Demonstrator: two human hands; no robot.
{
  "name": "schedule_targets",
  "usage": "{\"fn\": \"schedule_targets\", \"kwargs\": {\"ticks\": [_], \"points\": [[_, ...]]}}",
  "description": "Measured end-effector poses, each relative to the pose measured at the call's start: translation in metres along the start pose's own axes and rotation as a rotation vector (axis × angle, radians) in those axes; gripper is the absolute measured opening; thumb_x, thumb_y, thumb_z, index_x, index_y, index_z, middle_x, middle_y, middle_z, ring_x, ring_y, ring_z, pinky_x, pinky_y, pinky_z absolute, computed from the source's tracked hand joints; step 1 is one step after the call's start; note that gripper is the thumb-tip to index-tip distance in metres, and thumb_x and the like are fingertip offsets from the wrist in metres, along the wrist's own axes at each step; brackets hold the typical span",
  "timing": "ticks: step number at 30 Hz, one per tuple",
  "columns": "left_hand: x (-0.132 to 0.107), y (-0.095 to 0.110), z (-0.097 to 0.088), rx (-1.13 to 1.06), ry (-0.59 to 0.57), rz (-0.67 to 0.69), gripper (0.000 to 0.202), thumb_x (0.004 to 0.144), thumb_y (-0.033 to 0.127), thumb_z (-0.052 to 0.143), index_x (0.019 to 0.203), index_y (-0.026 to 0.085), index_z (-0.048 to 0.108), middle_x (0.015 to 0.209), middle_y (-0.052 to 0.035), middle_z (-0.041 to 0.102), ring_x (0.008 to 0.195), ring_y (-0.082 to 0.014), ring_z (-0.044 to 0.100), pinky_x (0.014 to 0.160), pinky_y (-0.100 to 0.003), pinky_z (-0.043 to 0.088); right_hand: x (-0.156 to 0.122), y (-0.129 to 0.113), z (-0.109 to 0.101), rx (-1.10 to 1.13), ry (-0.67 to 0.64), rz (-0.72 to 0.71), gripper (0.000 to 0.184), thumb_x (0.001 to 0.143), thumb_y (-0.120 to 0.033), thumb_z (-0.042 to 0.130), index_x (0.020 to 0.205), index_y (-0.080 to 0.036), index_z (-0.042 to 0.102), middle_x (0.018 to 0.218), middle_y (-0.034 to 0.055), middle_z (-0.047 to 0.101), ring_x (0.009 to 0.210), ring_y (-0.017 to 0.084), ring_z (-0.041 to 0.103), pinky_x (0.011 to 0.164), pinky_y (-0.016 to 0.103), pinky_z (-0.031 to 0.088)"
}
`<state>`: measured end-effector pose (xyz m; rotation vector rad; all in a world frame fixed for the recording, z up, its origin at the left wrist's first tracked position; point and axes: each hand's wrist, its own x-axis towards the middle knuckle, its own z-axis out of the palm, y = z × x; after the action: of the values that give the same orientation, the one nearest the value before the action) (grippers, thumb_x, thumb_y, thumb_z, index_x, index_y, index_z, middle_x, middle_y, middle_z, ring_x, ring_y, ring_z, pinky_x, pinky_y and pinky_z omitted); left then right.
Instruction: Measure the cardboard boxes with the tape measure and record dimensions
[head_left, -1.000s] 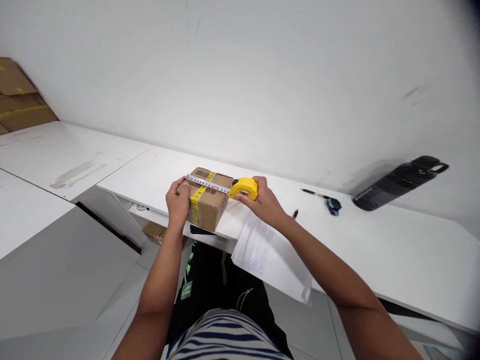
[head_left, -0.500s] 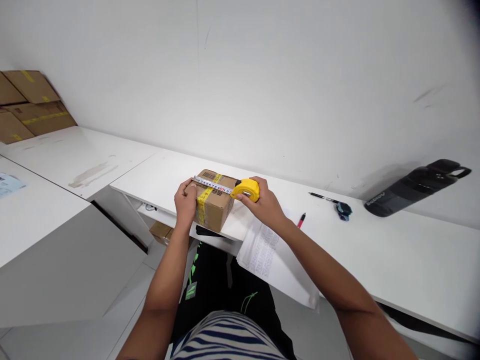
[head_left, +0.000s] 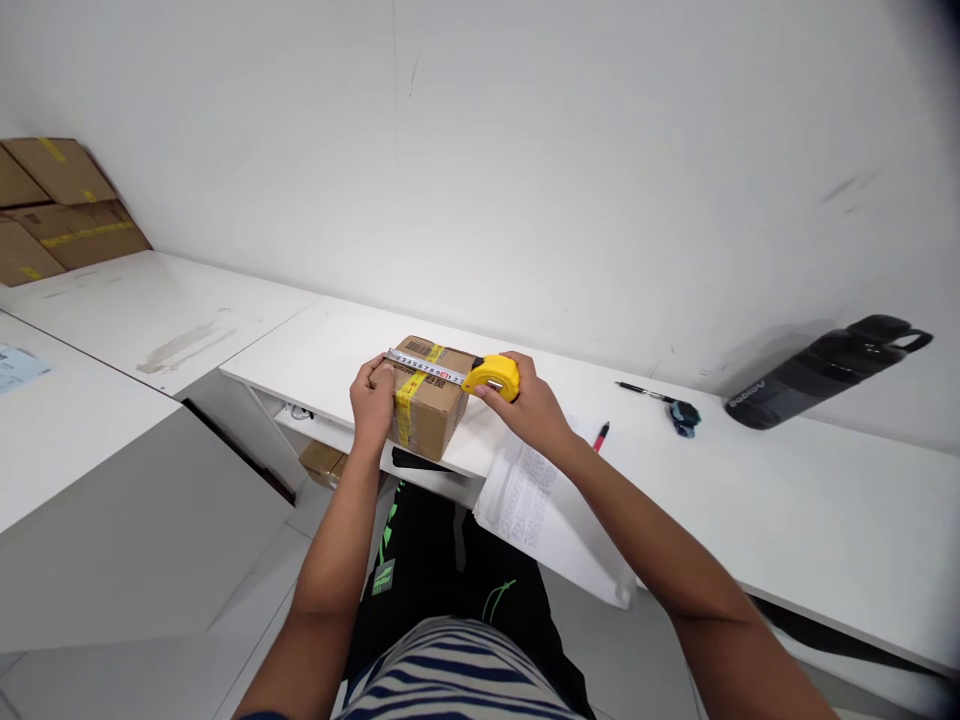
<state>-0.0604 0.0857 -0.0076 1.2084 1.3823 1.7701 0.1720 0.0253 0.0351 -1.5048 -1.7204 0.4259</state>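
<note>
A small cardboard box [head_left: 431,430] with yellow tape sits at the front edge of the white table [head_left: 720,490]. My right hand [head_left: 531,408] is closed round a yellow tape measure [head_left: 493,377] at the box's right side. Its white blade [head_left: 427,367] is drawn out across the top of the box, with numbers facing up. At the box's left side, my left hand [head_left: 371,400] grips the box, the thumb on top near the blade's end. Whether those fingers also pinch the blade's tip I cannot tell.
Written sheets of paper [head_left: 525,500] hang over the table edge, with a red pen [head_left: 601,436] beside them. Farther right lie a black pen [head_left: 643,392], a dark blue bundled item [head_left: 684,418] and a tilted-looking black bottle [head_left: 817,375]. Cardboard boxes [head_left: 82,230] are stacked far left.
Almost nothing differs. The camera view has shifted slightly; both hands, the tape measure and the box keep their places relative to each other.
</note>
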Motion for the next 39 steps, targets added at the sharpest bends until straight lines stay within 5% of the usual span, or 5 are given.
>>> {"fn": "schedule_targets", "kwargs": {"ticks": [9,19,30,35,39], "points": [[-0.003,0.004,0.001,-0.007,0.023,-0.033,0.034,0.079,0.035,0.062,0.105,0.015,0.071,0.104,-0.0077,0.073,0.096,-0.0208,0.066,0.088,-0.033,0.052,-0.004,0.012,0.012,0.122,0.051,0.038,0.063,0.075,-0.063,0.065,0.120,-0.025,0.042,0.096,0.0051,0.066,0.079,0.025,0.063,0.069,0.039,0.049],[-0.011,0.000,0.021,-0.468,-0.037,-0.052,0.038,0.076,0.041,0.069,0.105,0.016,0.072,0.101,-0.0079,0.073,0.088,-0.0188,0.067,0.077,-0.030,0.054,0.015,0.023,-0.009,0.767,0.556,0.178,0.053,0.077,-0.066,0.064,0.104,-0.025,0.042,0.076,-0.0061,0.052,0.046,0.007,0.045,0.042,0.022,0.039],[0.014,-0.050,0.010,-0.115,-0.388,0.022,0.048,0.077,0.051,0.069,0.113,0.020,0.067,0.119,-0.0114,0.068,0.107,-0.0233,0.063,0.089,-0.036,0.051,0.018,0.003,0.012,0.953,0.196,0.211,0.055,0.074,-0.067,0.068,0.099,-0.024,0.045,0.063,-0.0088,0.053,0.042,0.004,0.042,0.037,0.016,0.031],[0.018,-0.030,-0.021,0.167,-0.271,-0.072,0.054,0.075,0.060,0.065,0.107,0.017,0.069,0.103,-0.0111,0.070,0.100,-0.0263,0.062,0.089,-0.041,0.049,0.027,-0.035,0.043,1.181,0.084,0.312,0.057,0.068,-0.068,0.072,0.089,-0.023,0.045,0.063,-0.0082,0.051,0.042,0.003,0.042,0.034,0.014,0.028],[-0.011,-0.004,-0.034,-0.115,-0.485,-0.286,0.065,0.086,0.069,0.045,0.117,0.017,0.067,0.111,-0.0121,0.071,0.106,-0.0266,0.063,0.087,-0.036,0.050,0.043,-0.051,0.065,1.077,0.007,0.292,0.057,0.071,-0.068,0.069,0.095,-0.023,0.045,0.076,-0.0035,0.057,0.051,0.006,0.051,0.042,0.019,0.041]]}}
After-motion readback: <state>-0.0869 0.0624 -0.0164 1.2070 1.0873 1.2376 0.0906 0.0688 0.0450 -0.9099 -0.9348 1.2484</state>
